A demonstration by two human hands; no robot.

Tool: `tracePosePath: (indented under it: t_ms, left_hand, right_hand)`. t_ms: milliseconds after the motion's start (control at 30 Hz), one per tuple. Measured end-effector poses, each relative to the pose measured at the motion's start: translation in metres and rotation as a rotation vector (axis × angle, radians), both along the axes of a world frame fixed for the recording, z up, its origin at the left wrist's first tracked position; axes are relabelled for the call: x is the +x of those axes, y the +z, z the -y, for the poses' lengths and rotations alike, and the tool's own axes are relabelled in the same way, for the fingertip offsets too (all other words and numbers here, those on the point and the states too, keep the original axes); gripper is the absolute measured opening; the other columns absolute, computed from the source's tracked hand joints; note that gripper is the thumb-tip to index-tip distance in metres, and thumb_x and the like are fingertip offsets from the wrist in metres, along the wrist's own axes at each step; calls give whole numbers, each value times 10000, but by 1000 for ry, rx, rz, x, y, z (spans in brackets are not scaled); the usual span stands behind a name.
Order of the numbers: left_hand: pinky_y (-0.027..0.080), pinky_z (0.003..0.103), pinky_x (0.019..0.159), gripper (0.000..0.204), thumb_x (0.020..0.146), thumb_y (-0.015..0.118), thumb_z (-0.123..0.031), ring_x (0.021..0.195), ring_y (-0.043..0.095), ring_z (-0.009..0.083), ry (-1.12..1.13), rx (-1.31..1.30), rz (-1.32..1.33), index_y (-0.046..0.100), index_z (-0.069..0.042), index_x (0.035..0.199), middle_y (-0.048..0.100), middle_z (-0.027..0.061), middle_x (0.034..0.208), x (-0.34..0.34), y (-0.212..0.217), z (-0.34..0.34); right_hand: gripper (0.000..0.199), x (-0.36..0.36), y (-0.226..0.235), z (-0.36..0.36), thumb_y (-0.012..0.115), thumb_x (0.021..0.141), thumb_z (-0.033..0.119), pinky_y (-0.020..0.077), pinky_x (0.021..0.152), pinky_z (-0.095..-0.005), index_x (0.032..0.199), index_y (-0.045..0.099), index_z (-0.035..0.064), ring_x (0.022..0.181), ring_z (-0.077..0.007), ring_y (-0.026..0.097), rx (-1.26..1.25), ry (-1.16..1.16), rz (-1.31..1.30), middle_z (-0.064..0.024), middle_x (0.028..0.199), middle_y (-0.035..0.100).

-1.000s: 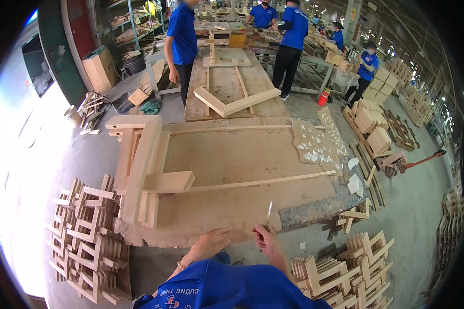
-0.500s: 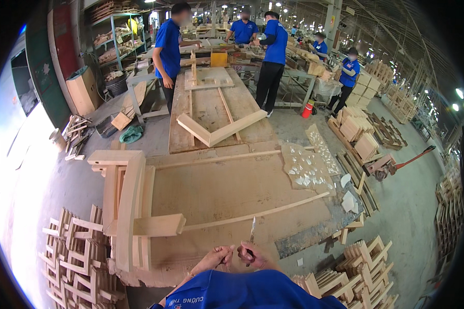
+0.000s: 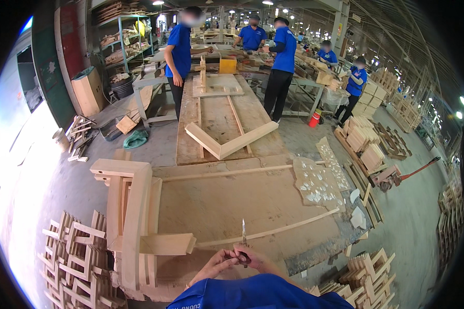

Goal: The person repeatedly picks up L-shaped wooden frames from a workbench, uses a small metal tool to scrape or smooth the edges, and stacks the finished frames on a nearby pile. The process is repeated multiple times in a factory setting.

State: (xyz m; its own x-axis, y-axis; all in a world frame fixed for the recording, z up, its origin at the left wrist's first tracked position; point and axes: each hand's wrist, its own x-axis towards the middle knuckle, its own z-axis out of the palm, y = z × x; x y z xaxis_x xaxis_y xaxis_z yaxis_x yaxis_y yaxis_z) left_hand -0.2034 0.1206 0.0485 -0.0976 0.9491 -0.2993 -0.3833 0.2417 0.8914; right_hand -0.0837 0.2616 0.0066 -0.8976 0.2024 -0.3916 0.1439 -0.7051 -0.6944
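My right hand (image 3: 257, 261) is closed round the dark handle of a narrow knife-like tool (image 3: 244, 230); its thin blade points up and away, with a whitish tip. My left hand (image 3: 219, 265) is closed with fingers pinched together and meets the right hand at the handle. Whatever the left fingers hold, if anything, is hidden. Both hands are over the near edge of the cardboard-covered worktable (image 3: 232, 198). To their left, angled pale wooden frame pieces (image 3: 139, 221) are stacked, one short arm (image 3: 167, 243) reaching toward my left hand.
A sheet with white smears (image 3: 317, 185) lies at the table's right. Two thin wooden strips (image 3: 273, 229) cross the table. Beyond is an L-shaped wooden piece (image 3: 221, 147). Stacked frames (image 3: 75, 257) flank the table. A worker (image 3: 179, 51) stands at the far left; others work farther back.
My hands have come together, the left now touching the right at the tool's handle. The view has shifted, so the table and its pieces appear slightly lower and further right.
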Motion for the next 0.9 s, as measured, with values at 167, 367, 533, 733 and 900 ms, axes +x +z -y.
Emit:
tracePosePath:
  t_ms: [167,367,533,733,900]
  left_hand:
    - [386,286,866,334,909,573,-279,1041,518,134,-17,-34,-21,450,-40,1108,573,53,1085,-9,2,-6]
    - [348,319,981,329,924,547,-207,1117,491,172,15,85,79,430,-6,1157,555,105,1168,-8,-10,-14]
    - [289,350,1049,431,924,540,-193,1235,401,210,-44,135,79,371,10,1265,454,129,1291,-10,-10,-21]
    - [261,361,1065,552,922,537,-193,1293,325,215,-120,105,106,275,-20,1376,363,127,1372,-15,-11,-23]
    - [262,356,1065,555,922,531,-178,1296,321,216,-142,122,117,267,-23,1385,352,122,1384,-17,-15,-25]
  right_hand:
    - [339,-6,-10,-6,468,942,355,243,418,-220,702,519,121,443,-54,328,22,20,27,43,496,394]
    - [331,-11,-18,-13,488,931,337,263,431,-210,684,512,118,459,-51,349,4,-47,97,40,489,404]
    - [326,-11,-17,-26,503,922,342,219,377,-212,681,513,122,400,-50,295,-14,-117,112,43,480,395]
    - [326,-14,-16,-34,510,918,367,184,354,-212,698,513,126,371,-50,257,-50,-112,145,52,473,387]
    - [323,-13,-17,-36,507,919,380,179,358,-214,711,516,133,374,-52,259,-62,-107,165,57,477,388]
